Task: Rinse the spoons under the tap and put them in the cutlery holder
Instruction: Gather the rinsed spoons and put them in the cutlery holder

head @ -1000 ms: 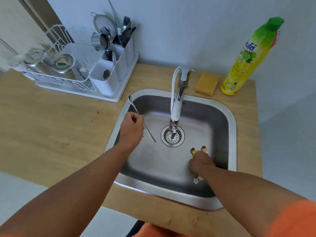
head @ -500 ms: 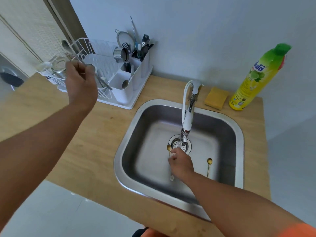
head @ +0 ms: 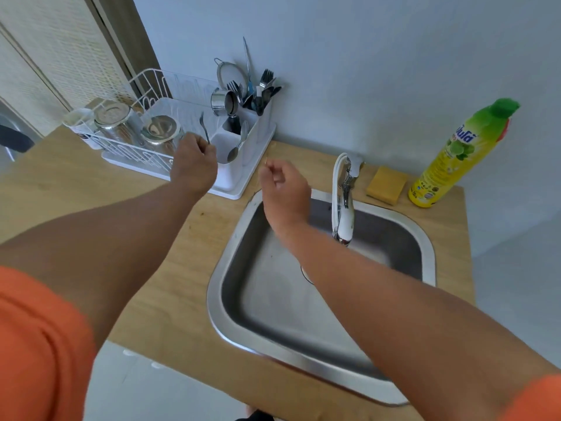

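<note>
My left hand (head: pixel 194 167) grips a silver spoon (head: pixel 204 127) whose end sticks up just left of the white cutlery holder (head: pixel 223 174). Another silver spoon (head: pixel 238 144) leans in the holder's front compartment. Forks and other cutlery (head: pixel 263 89) stand in its back compartment. My right hand (head: pixel 283 189) hovers over the sink's far left corner, close to the holder, pinching a thin gold spoon (head: pixel 266 161) of which only a tip shows. The tap (head: pixel 343 205) arches over the steel sink (head: pixel 426 238); no water is visible.
A white dish rack (head: pixel 145 83) with upturned jars (head: pixel 158 130) adjoins the holder on the left. A yellow sponge (head: pixel 386 184) and a green-capped detergent bottle (head: pixel 455 153) stand behind the sink. My right forearm covers the drain.
My left hand came down from above the rack to the holder with the silver spoon. My right hand lifted a gold spoon out of the sink and moved up-left toward the holder.
</note>
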Demonstrator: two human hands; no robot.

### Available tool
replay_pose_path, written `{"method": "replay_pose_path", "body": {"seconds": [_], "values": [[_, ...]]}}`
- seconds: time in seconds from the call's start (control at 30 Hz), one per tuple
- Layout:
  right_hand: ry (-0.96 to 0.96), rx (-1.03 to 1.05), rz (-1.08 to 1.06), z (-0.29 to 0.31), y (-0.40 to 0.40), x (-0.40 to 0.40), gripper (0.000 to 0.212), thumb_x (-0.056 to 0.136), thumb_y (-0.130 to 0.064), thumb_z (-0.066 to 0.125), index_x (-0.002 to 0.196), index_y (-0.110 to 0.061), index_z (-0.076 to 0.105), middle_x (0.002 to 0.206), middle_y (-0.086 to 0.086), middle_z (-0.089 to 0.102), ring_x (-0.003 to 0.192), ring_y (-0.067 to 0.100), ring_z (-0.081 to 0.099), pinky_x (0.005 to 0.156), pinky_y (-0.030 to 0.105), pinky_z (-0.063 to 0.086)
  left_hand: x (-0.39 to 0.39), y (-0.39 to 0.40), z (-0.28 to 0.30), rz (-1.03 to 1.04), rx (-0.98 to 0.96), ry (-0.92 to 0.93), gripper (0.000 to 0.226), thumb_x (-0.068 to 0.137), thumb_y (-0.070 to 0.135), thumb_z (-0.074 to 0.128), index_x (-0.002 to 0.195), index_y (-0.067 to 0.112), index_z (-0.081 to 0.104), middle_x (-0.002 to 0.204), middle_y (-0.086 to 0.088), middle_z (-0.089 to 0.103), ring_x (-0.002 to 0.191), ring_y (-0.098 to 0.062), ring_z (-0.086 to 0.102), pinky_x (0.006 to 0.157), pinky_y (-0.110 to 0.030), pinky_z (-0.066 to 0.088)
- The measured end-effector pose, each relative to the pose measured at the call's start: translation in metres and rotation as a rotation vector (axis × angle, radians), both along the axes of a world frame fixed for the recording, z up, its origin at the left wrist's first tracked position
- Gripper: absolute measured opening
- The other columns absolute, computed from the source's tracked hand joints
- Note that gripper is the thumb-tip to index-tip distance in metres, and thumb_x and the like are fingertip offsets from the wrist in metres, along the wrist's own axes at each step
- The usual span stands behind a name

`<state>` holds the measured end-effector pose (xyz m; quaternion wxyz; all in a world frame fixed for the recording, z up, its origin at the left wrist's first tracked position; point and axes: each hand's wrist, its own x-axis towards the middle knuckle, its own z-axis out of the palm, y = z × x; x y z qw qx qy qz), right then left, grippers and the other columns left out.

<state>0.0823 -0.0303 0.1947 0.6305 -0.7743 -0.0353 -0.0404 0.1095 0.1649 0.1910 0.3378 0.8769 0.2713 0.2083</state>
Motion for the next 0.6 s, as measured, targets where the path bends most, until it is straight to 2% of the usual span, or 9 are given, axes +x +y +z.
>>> {"method": "replay_pose_path", "body": {"seconds": [0.07,0.17,0.23,0.3,0.37,0.6], "values": [[-0.078,-0.031,-0.024,0.025,0.011,0.023,0.008,0.096,-0.031,0.064,0.094,-0.031,0.071,0.076,-0.018,0.064,0.069,-0.005,0.057,0.064,0.023,0.045,-0.01,-0.001,-0.012,-0.032,0.046,0.038,0.011,0.098,0.028,0.061,0.096,0.02,0.054,0.102,-0.002,0.058,0.089,-0.021,0.053,0.077,-0.035,0.039],[-0.097,-0.072,-0.004,0.054,0.024,0.056,0.007,0.096,-0.031,0.065,0.091,-0.033,0.069,0.085,-0.017,0.071,0.08,0.0,0.065,0.071,0.027,0.051,-0.023,-0.004,-0.023,-0.033,0.05,0.044,0.011,0.099,0.032,0.061,0.097,0.021,0.056,0.115,-0.008,0.057,0.092,-0.017,0.051,0.08,-0.033,0.042],[-0.064,-0.122,0.027,0.064,0.032,0.075,0.007,0.095,-0.03,0.065,0.091,-0.034,0.07,0.09,-0.015,0.075,0.086,0.009,0.07,0.08,0.033,0.057,-0.032,-0.005,-0.029,-0.03,0.021,0.051,0.013,0.099,0.033,0.06,0.098,0.021,0.055,0.115,-0.007,0.057,0.094,-0.016,0.05,0.082,-0.034,0.044],[-0.044,-0.156,0.054,0.069,0.041,0.088,0.009,0.094,-0.028,0.064,0.093,-0.032,0.071,0.091,-0.013,0.076,0.084,0.014,0.073,0.083,0.037,0.059,-0.042,-0.007,-0.037,-0.03,-0.003,0.058,0.014,0.098,0.033,0.061,0.097,0.021,0.055,0.112,-0.005,0.056,0.093,-0.015,0.048,0.082,-0.032,0.04],[-0.037,-0.174,0.068,0.071,0.05,0.096,0.009,0.094,-0.026,0.064,0.093,-0.032,0.071,0.093,-0.012,0.076,0.081,0.016,0.074,0.084,0.037,0.059,-0.054,-0.011,-0.047,-0.027,-0.035,0.07,0.014,0.097,0.032,0.063,0.095,0.021,0.055,0.108,-0.002,0.057,0.091,-0.015,0.05,0.08,-0.03,0.037],[0.069,-0.296,0.19,0.053,0.062,0.097,0.01,0.093,-0.026,0.063,0.089,-0.031,0.07,0.096,-0.006,0.076,0.085,0.025,0.075,0.084,0.043,0.061,-0.095,-0.024,-0.071,-0.06,-0.085,0.15,0.012,0.094,0.03,0.066,0.095,0.021,0.059,0.102,0.002,0.06,0.089,-0.017,0.057,0.077,-0.031,0.041]]}}
